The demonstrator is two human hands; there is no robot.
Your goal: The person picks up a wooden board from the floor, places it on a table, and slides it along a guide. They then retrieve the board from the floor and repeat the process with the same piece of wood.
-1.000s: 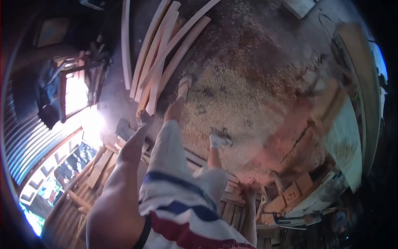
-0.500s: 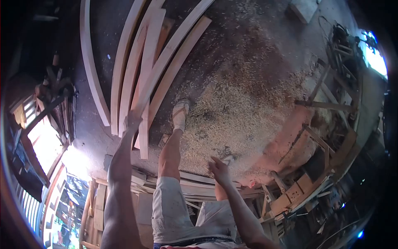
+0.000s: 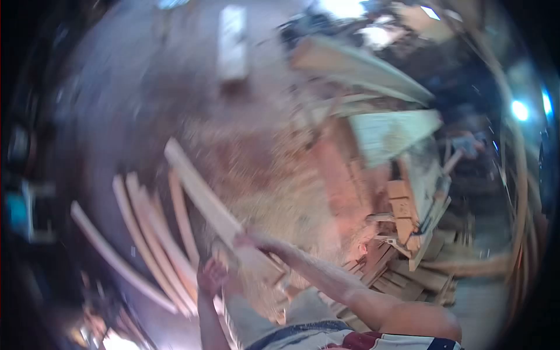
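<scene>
A long, pale, slightly curved wooden board point(image 3: 198, 189) slants across in front of me, its near end by my legs. My right hand point(image 3: 252, 240) is closed on the board's edge, towards its near end. Left of that board, close to my thigh, is my left hand point(image 3: 213, 275), its fingers loosely bent and apart, with nothing seen in it. Motion blur softens both hands. Several other curved boards point(image 3: 149, 239) lie on the floor to the left, their near ends partly hidden by my left hand and arm.
Wood shavings point(image 3: 297, 201) cover the floor ahead. Stacked wood offcuts point(image 3: 408, 280) and an orange-brown wooden block point(image 3: 401, 210) lie to the right. A wide pale panel point(image 3: 396, 131) leans beyond them. A white-topped block point(image 3: 233, 44) stands far ahead.
My view has swung to the right. The board formerly under my left hand has been lifted from the pile and shifted right. My right hand now grips it; my left hand has come off it.
</scene>
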